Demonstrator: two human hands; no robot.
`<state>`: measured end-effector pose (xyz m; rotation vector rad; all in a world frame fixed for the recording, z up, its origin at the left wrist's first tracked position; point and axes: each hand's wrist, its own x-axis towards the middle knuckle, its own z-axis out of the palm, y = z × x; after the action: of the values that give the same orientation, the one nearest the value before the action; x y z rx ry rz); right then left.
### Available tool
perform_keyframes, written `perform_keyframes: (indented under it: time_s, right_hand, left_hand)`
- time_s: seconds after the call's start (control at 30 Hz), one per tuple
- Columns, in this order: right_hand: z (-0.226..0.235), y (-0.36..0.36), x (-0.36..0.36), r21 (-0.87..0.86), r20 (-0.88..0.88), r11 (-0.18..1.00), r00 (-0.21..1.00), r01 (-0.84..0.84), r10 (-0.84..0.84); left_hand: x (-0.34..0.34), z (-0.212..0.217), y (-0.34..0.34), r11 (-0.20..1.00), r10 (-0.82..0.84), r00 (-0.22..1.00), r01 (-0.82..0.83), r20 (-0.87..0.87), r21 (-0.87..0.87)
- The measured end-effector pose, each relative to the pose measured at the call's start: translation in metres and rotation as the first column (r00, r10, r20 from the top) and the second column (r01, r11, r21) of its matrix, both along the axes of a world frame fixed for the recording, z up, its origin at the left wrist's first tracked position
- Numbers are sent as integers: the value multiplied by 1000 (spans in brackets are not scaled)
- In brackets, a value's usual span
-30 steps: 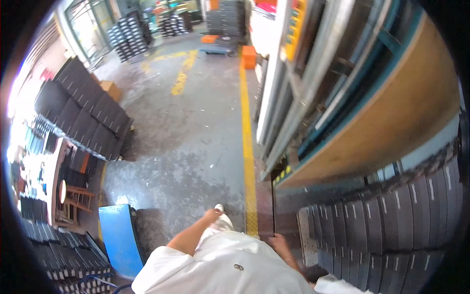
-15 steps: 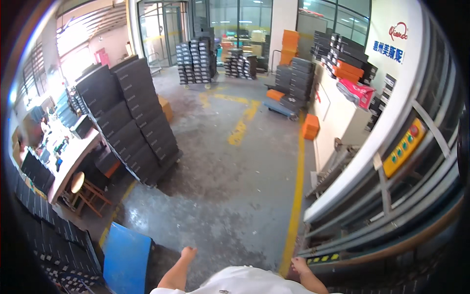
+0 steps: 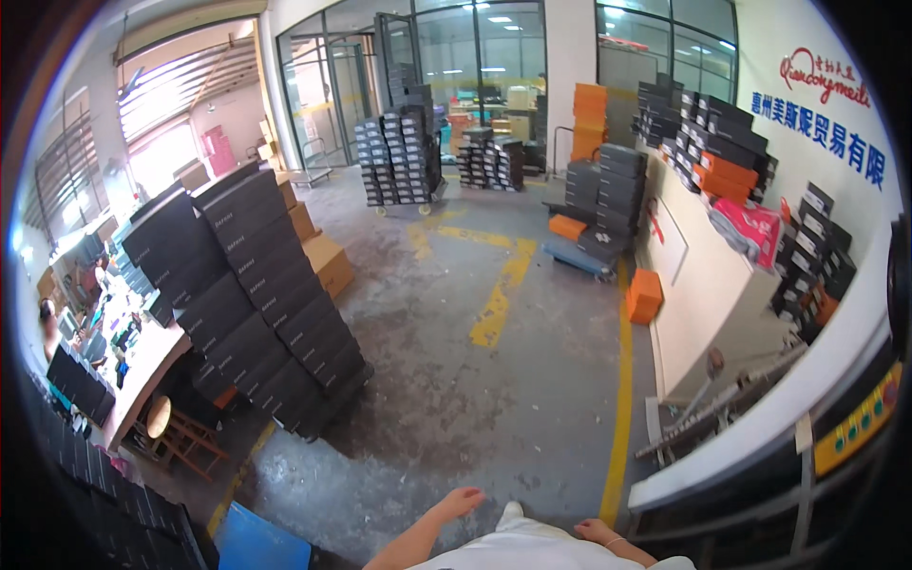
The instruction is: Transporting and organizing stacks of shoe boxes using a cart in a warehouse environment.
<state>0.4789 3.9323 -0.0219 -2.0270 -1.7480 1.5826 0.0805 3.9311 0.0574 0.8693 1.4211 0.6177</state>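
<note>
My left hand (image 3: pixel 462 502) swings out in front of my body over the grey floor, fingers loosely bent and nothing in them. Lower right of it, my right hand (image 3: pixel 596 530) hangs beside my white shirt (image 3: pixel 532 549), also empty, its fingers slack. A thin band circles the right wrist. Neither hand touches anything. Between them a pale shoe tip (image 3: pixel 513 510) shows on the floor. Closest to my left arm is a flat blue panel (image 3: pixel 263 540) at the lower edge.
Tall stacks of black shoeboxes (image 3: pixel 275 304) stand at left, beside a worktable (image 3: pixel 152 375) with people and a wooden stool (image 3: pixel 160 418). More boxes (image 3: pixel 394 161) stand ahead. A cream counter (image 3: pixel 698 285), an orange box (image 3: pixel 644 296) and metal framing (image 3: pixel 722 399) line the right, past a yellow floor line (image 3: pixel 622 408).
I have moved forward: the box stacks and counter look nearer, and the blue panel has slid down toward the lower edge. My left hand has swung forward and right.
</note>
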Motion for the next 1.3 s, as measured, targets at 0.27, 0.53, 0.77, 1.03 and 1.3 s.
perform_keyframes:
  time_s: [0.27, 0.53, 0.77, 1.03, 1.3]
  right_hand:
    - [6, 271, -92, 51, 178, 731, 727, -680, 663]
    - [28, 463, -284, 199, -13, 714, 727, -671, 687]
    - [57, 615, -338, 170, 17, 820, 834, -546, 552]
    - [-21, 782, -337, 37, 70, 954, 953, -297, 294]
    - [73, 1082, -478, 15, 143, 768, 762, -640, 631]
  left_hand:
    - [-145, -30, 63, 623, 777, 629, -773, -20, -117]
    - [-224, -95, 127, 450, 757, 609, -750, -239, -485]
    - [-376, -30, 434, 804, 476, 846, -529, -238, -271]
    - [-446, 50, 815, 878, 472, 876, -456, -97, 147]
    - [-501, 6, 918, 930, 344, 918, -363, -199, -65]
